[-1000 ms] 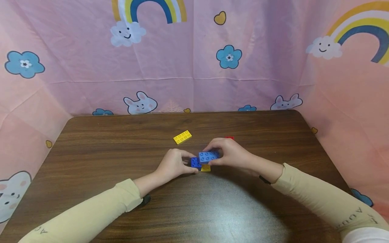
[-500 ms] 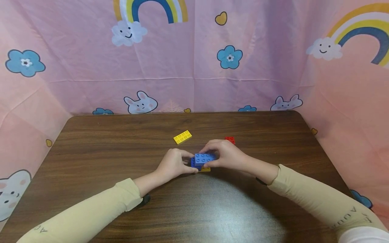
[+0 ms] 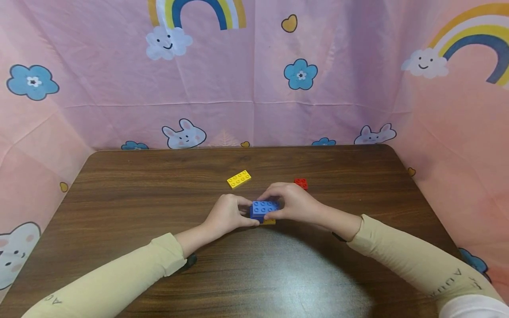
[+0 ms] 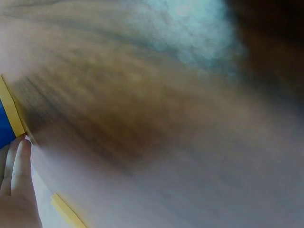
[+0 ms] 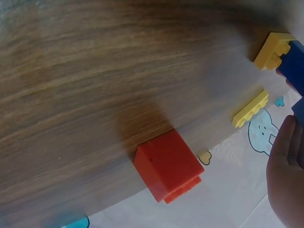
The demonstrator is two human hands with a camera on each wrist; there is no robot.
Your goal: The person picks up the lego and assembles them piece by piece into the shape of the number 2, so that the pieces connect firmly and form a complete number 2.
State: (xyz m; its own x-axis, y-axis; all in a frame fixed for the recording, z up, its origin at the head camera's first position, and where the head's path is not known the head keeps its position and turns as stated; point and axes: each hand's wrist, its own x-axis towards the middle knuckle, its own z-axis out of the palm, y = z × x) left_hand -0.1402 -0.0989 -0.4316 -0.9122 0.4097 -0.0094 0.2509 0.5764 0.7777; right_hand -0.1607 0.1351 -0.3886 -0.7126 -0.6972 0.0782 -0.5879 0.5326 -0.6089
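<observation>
In the head view the right hand (image 3: 296,202) pinches a light blue brick (image 3: 262,207) at its right part, over a darker blue brick (image 3: 256,217). The left hand (image 3: 226,215) grips the darker brick's left side between thumb and fingers. Below them a yellow piece (image 3: 269,221) shows at the lower right. The right wrist view has the darker blue brick (image 5: 293,66) on the yellow piece (image 5: 273,50), with the light blue brick (image 5: 299,110) near the right hand's fingertips (image 5: 287,126). Whether the two blue bricks are fully pressed together I cannot tell.
A flat yellow brick (image 3: 239,179) lies on the brown table (image 3: 159,185) behind the hands. Beyond the right hand sits a red brick (image 3: 301,183), tall in the right wrist view. A patterned pink cloth (image 3: 222,79) stands around the table's back and sides.
The right hand has moved left with the light blue brick, from the right of the darker one to over it. More of the red brick shows. The left hand has stayed still.
</observation>
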